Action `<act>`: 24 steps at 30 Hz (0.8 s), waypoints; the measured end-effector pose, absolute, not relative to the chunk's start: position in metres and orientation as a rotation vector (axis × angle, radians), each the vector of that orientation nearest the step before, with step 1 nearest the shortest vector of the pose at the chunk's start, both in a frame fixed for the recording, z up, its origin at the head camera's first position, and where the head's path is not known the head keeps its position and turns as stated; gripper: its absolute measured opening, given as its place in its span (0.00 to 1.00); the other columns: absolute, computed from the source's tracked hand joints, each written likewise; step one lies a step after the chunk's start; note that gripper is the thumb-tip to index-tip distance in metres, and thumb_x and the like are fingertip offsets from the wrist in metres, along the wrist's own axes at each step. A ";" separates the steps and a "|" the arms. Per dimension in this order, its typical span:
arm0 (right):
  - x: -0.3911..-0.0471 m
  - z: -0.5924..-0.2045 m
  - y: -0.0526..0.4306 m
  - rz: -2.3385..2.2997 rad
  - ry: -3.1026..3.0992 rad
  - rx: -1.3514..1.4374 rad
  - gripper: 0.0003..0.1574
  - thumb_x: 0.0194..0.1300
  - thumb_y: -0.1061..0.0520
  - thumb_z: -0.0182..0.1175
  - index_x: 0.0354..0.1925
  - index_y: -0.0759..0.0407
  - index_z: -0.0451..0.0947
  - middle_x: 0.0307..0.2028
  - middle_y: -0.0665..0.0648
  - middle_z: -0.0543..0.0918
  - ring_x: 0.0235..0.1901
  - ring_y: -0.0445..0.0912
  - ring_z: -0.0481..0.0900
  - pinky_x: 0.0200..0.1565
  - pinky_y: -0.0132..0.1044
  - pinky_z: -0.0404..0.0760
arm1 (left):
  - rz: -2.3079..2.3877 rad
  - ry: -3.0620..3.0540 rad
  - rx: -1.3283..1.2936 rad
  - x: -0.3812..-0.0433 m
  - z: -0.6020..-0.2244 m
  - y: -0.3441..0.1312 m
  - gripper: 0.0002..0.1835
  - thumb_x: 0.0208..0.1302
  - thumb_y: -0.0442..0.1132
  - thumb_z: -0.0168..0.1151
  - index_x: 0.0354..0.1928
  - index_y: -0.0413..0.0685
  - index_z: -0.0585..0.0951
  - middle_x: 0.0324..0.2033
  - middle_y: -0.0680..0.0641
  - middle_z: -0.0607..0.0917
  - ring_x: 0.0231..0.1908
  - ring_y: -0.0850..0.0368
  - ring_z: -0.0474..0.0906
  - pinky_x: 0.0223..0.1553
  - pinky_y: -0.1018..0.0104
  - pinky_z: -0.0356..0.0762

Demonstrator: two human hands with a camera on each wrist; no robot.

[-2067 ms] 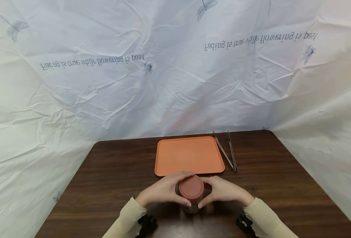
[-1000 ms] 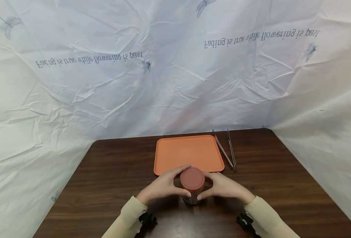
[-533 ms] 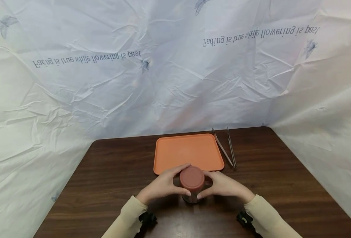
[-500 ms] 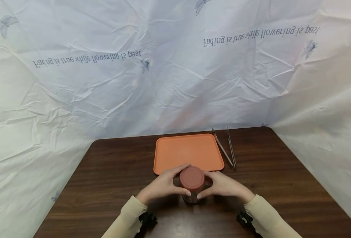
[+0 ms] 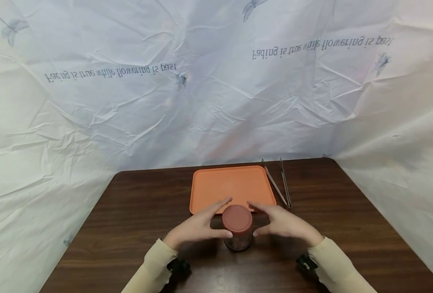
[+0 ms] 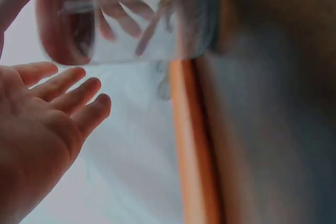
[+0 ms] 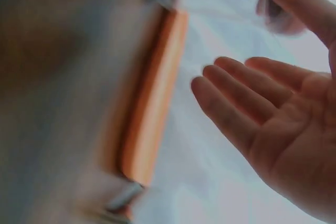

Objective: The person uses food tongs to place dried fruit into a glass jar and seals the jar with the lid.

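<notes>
A clear jar with a reddish-brown lid [image 5: 237, 219] stands upright on the table, just in front of the orange tray. To its left is my left hand [image 5: 201, 226], fingers spread and thumb near the lid's edge; whether the thumb touches is hard to tell. On the other side my right hand [image 5: 285, 222] is apart from the jar, its fingers relaxed and extended. The left wrist view shows the transparent jar wall [image 6: 142, 24] beside the extended fingers of that hand. In the right wrist view the right palm [image 7: 294, 140] faces the jar, holding nothing.
An orange tray [image 5: 234, 187] lies toward the back of the dark wooden table [image 5: 146, 211]. Metal tongs [image 5: 286, 191] rest spread beside its right edge. White printed sheeting [image 5: 216, 101] hangs behind and along both sides of the table.
Earlier both hands gripped the jar and shifted it slightly forward toward the tray. Since then the fingers have loosened and spread, and the hands have drawn outward while the jar stays put.
</notes>
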State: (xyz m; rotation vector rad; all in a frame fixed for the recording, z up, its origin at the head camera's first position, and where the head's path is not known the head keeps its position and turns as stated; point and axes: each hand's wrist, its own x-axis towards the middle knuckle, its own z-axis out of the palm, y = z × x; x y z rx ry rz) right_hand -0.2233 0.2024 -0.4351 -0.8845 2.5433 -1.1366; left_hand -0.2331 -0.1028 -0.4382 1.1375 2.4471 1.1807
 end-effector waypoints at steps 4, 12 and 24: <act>-0.222 -0.414 0.218 -1.181 2.797 -0.888 0.45 0.66 0.51 0.70 0.76 0.55 0.63 0.70 0.60 0.70 0.61 0.59 0.76 0.55 0.57 0.79 | 1.176 2.657 1.177 -0.233 -0.418 -0.118 0.45 0.67 0.62 0.64 0.79 0.76 0.50 0.78 0.59 0.54 0.76 0.58 0.52 0.69 0.42 0.63; -0.210 -0.374 0.250 -1.475 3.444 -0.916 0.38 0.57 0.66 0.74 0.65 0.54 0.78 0.58 0.57 0.82 0.50 0.40 0.79 0.48 0.24 0.76 | 1.064 3.204 1.311 -0.231 -0.374 -0.168 0.43 0.71 0.46 0.65 0.81 0.55 0.53 0.77 0.47 0.59 0.75 0.47 0.56 0.72 0.46 0.58; -0.196 -0.348 0.289 -1.956 3.791 -0.715 0.23 0.63 0.61 0.70 0.55 0.66 0.83 0.51 0.63 0.86 0.50 0.28 0.77 0.53 0.22 0.72 | 1.163 3.648 1.219 -0.231 -0.355 -0.219 0.34 0.75 0.55 0.57 0.75 0.43 0.67 0.69 0.37 0.71 0.69 0.37 0.65 0.70 0.44 0.62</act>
